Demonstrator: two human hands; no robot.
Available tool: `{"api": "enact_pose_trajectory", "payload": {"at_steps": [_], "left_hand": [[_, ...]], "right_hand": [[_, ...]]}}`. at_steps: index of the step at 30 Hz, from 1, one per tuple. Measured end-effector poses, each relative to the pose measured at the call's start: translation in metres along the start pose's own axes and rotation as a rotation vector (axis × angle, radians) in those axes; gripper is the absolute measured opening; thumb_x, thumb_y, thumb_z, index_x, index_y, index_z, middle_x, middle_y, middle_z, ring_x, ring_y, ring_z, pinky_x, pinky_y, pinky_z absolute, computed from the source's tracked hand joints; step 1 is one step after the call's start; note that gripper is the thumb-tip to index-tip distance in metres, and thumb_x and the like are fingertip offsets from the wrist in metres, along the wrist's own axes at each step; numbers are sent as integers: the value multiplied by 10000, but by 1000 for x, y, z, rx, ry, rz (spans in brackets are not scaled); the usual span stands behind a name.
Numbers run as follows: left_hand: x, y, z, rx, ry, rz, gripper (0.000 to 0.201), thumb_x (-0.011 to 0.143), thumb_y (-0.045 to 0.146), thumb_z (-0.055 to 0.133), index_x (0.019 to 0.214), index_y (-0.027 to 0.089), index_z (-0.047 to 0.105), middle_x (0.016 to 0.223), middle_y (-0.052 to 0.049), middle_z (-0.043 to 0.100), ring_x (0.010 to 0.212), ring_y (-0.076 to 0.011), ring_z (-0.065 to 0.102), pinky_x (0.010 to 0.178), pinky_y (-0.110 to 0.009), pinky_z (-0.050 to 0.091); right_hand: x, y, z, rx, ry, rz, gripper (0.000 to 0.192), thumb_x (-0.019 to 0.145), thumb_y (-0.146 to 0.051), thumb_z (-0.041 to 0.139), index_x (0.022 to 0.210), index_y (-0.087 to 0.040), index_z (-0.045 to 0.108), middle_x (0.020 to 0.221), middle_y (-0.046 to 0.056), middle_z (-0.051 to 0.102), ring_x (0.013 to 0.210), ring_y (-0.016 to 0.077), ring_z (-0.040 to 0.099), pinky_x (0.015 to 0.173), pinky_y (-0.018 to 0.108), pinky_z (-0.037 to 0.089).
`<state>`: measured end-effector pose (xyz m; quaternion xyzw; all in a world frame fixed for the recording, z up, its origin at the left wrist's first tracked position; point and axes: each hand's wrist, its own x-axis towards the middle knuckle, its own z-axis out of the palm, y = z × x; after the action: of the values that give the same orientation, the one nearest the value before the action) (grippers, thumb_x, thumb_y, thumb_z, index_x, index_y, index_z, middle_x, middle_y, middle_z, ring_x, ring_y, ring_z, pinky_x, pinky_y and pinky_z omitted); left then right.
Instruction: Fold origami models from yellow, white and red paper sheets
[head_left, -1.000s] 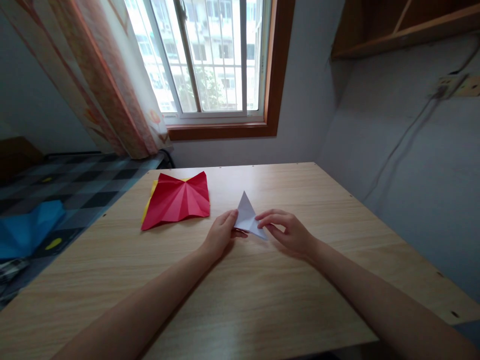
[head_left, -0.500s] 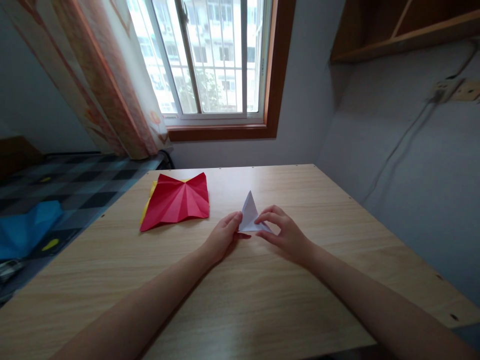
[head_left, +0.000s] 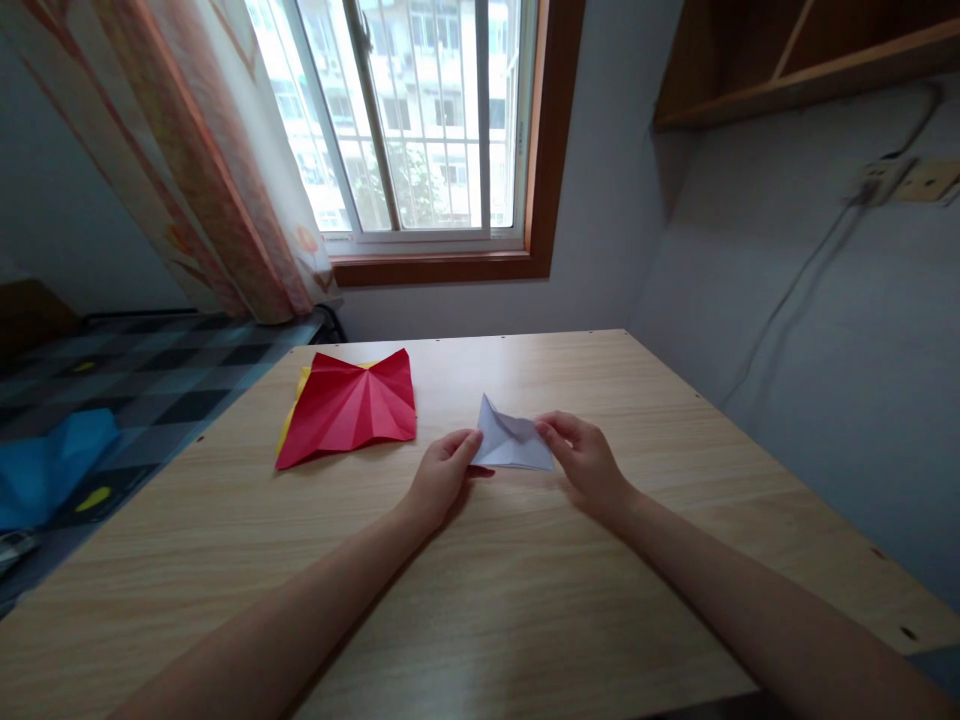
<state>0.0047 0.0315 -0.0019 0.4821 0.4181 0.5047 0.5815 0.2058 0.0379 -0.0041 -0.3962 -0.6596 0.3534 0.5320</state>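
Note:
A small folded white paper (head_left: 510,442) lies on the wooden table (head_left: 480,590), partly spread open with a raised point at its left. My left hand (head_left: 439,478) pinches its left corner. My right hand (head_left: 589,462) pinches its right edge. The two hands hold the paper between them, just above the tabletop. A creased red paper (head_left: 349,408) lies flat to the left, apart from my hands, with a yellow sheet (head_left: 294,404) showing under its left edge.
The table stands against a grey wall (head_left: 825,330) on the right, below a window (head_left: 409,110) with a curtain (head_left: 202,160). A bed with a checked cover (head_left: 142,370) and a blue cloth (head_left: 45,465) lies left of the table. A wooden shelf (head_left: 795,50) hangs above right.
The white paper stood as a narrow upright triangle; now it is pulled wider and lower. My right hand has moved to the right along the paper. My left hand has barely moved.

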Motion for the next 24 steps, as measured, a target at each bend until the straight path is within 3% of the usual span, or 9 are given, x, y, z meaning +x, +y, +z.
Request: {"api": "enact_pose_trajectory", "payload": {"at_steps": [6,9,12,16,21,24], "left_hand": [[0,1,-2,151,-4,110,307,740,442,718,814,151,654,705,1,616,662,-135,579,618,-247,531],[2,-2,-5,208,15,233,383,787,351,680,1116,195,561,696,34,611,617,-117,567,592,-224,491],[1,-3,-6,249,34,304,537,819,298,629,1313,242,428,919,-11,653,728,-133,604,649,-242,503],[-2,-3,-2,388,-1,288,374,842,326,602,1198,210,591,1188,-91,599,1006,-200,591,792,-277,508],[-5,-2,0,490,-85,315,683,681,329,787,1305,218,532,1358,-123,493,1218,-287,499,1021,-404,432],[-5,-1,-1,532,-81,310,715,650,315,808,1305,213,542,1365,-123,516,1265,-307,466,1107,-445,333]], "right_hand": [[9,13,2,429,145,316,372,717,-564,706,772,-199,664,688,19,668,629,169,594,600,289,489],[9,14,4,589,123,450,354,646,-496,773,782,-194,648,671,14,678,583,152,602,562,267,494],[8,12,5,652,68,551,329,598,-409,818,764,-183,645,653,6,678,548,127,598,546,243,499],[6,9,5,661,72,590,336,599,-400,823,778,-180,643,670,7,689,561,132,622,563,253,521],[5,9,8,636,135,588,354,595,-400,826,773,-190,603,681,-9,678,576,135,617,543,250,510],[4,8,10,617,134,581,358,605,-415,819,767,-190,592,696,-5,673,589,139,615,532,247,505]]}}
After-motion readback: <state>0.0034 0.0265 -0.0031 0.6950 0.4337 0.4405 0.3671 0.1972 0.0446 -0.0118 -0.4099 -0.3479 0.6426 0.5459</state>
